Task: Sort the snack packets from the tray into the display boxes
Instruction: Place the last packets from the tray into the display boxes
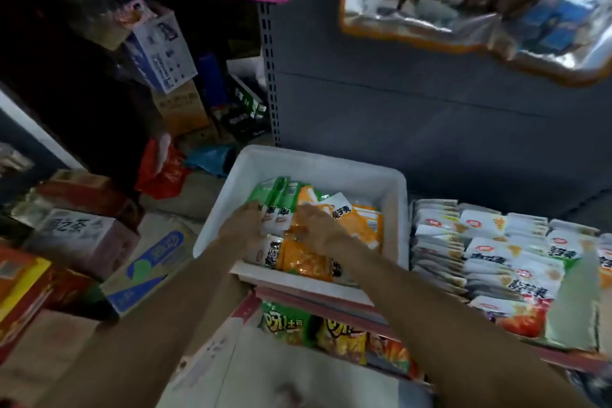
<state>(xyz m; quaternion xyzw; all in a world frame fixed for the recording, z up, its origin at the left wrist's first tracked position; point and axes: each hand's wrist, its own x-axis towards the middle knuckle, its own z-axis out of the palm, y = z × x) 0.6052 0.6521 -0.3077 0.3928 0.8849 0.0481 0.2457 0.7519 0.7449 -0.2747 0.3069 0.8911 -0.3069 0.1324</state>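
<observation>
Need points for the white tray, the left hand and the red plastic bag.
white tray point(318, 164), head view, on its bare far wall.
left hand point(246, 225), head view, on the back of the hand, over the packets in the tray.
red plastic bag point(162, 172), head view, on its crumpled middle, left of the tray.

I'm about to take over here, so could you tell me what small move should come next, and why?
Probably pinch one packet and lift it out. Both hands, left and right, are down in the white plastic tray on the mixed green packets and orange packets; neither clearly holds one yet, and the rows of white packets lie to the right.
</observation>
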